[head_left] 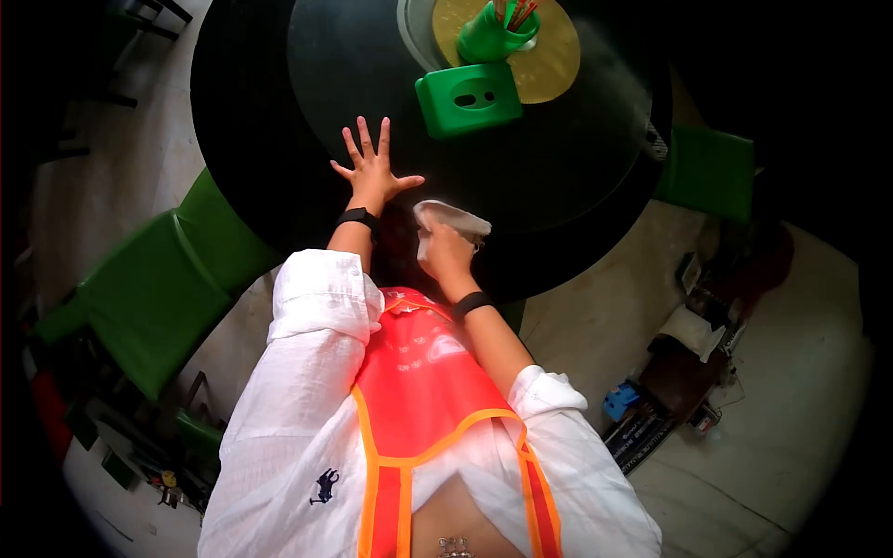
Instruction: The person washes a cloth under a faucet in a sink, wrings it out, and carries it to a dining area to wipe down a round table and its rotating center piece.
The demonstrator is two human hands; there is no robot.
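My left hand [371,175], fingers spread wide, is over the dark round table [326,84] and holds nothing; I cannot tell whether it touches the surface. To its right, my right hand [446,253] grips a whitish cloth [462,221] near the table's front edge. Beyond both hands stands a green tissue box [473,99] with an oval opening. Behind the box, a green container [493,37] with reddish sticks in it rests by a round yellow mat [555,60].
Green chairs stand at the left [158,293] and right [712,172] of the table. On the lower right, a dark cabinet [674,377] carries a white packet [691,333] and a blue item [620,400]. More clutter lies at the lower left.
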